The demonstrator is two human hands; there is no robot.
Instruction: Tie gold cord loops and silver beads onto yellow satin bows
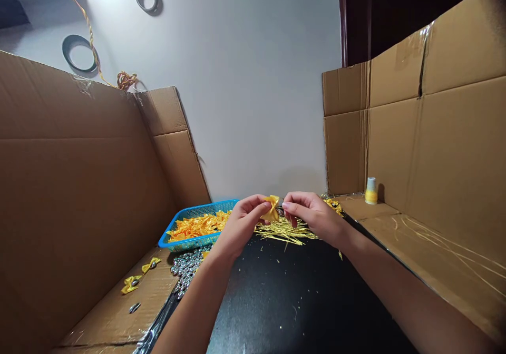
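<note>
The left hand (242, 221) holds one yellow bow (272, 210), and its thumb and fingers are closed on the bow from the left side. The bow is in the air above the far part of the black table (284, 301), in front of the grey wall (256, 90). Its long axis seems to stand almost upright in the view, with one wing up and the other down, so that the middle of the bow faces across, toward the right hand (312, 213).

This is the relation which matters most, in my judgement: the bow lies just beyond the left fingertips, and the right fingertips come very near to its middle from the opposite side. The left hand is the nearer one, because it touches the bow. Between the bow and the right fingers there is a small dark piece (280, 212). The right thumb and fingers are bent close to each other, but I cannot tell if they pinch this piece or only stand beside it.

Under the hands there is a loose pile of thin yellow strips (290, 234). To the left, a blue basket (174, 246) contains many orange-yellow bows (200, 226), and the silver beads (190, 267) lie in front of it. On the right, a spool of thread (370, 193) stands on the cardboard (395, 233).
</note>
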